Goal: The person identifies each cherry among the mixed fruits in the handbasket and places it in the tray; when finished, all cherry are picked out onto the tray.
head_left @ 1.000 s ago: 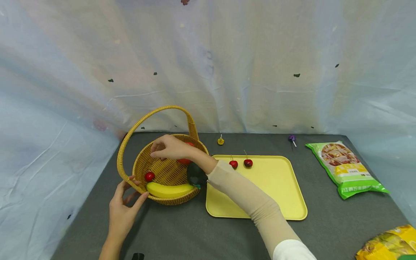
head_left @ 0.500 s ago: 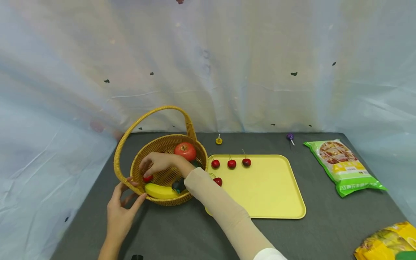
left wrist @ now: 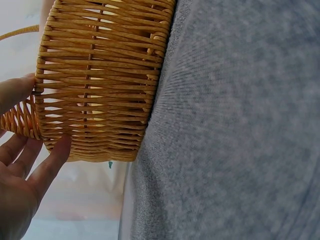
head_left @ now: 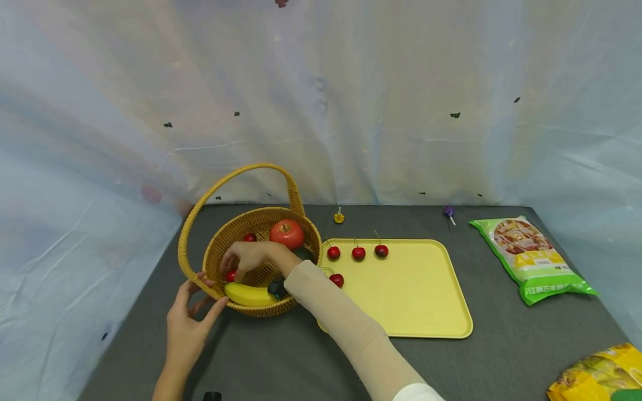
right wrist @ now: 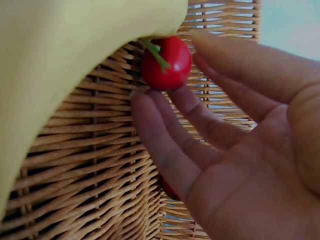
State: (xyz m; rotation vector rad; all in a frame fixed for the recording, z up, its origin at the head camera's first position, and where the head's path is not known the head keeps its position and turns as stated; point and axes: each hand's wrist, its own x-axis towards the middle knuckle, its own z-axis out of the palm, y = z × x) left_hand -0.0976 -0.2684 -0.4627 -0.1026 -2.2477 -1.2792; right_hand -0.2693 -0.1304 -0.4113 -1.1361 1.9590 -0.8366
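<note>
Over the left of the grey table (head_left: 281,362), a right hand (head_left: 251,257) bends to a red cherry (right wrist: 166,65) inside a wicker basket (head_left: 266,313).
Its fingertips surround the cherry, low at the basket's left beside a banana (head_left: 248,295); whether they pinch it, I cannot tell. The left hand (head_left: 190,320) grips the basket's near-left rim by the handle's foot. A red apple (head_left: 286,234) lies in the basket's far right. Four cherries (head_left: 358,254) sit on a yellow tray (head_left: 406,295) just right of the basket.
</note>
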